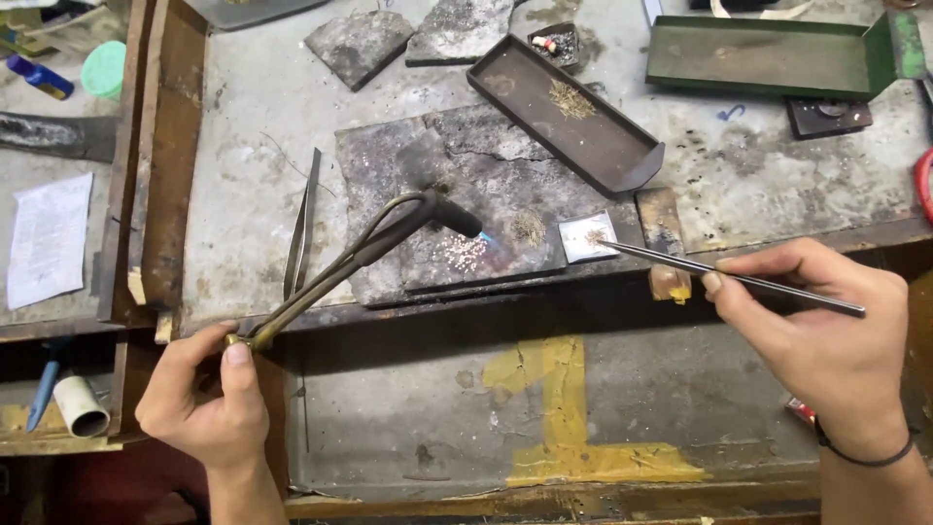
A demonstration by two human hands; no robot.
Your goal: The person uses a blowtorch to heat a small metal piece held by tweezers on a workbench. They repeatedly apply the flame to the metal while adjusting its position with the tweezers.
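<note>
as seen from the head camera, the left hand (206,394) is clenched around the base of a curved brass-coloured gas torch with twin tubes and a dark nozzle (362,255), its small blue flame playing on a cluster of tiny glowing metal pieces (464,251) that lie on a cracked, scorched grey soldering slab (505,175) at the front of the bench. the right hand (826,335) pinches a pair of long thin steel tweezers (729,275), tips resting on a small square silver-white plate (587,236) just beside the slab's right edge. risk, as a judgement: the flame sits near the tweezer tips and the plate, so a drifting nozzle could overheat or scatter the small pieces; the torch hose end is close to the left thumb. surface: a stained, pitted grey worktop (253,126) with wooden edging, carrying a second pair of tweezers (303,224), a long dark metal tray holding fine gold-coloured scraps (569,112), a green metal tray (763,56) and spare slabs. below, a recessed lower shelf marked with worn yellow tape (564,408).
</note>
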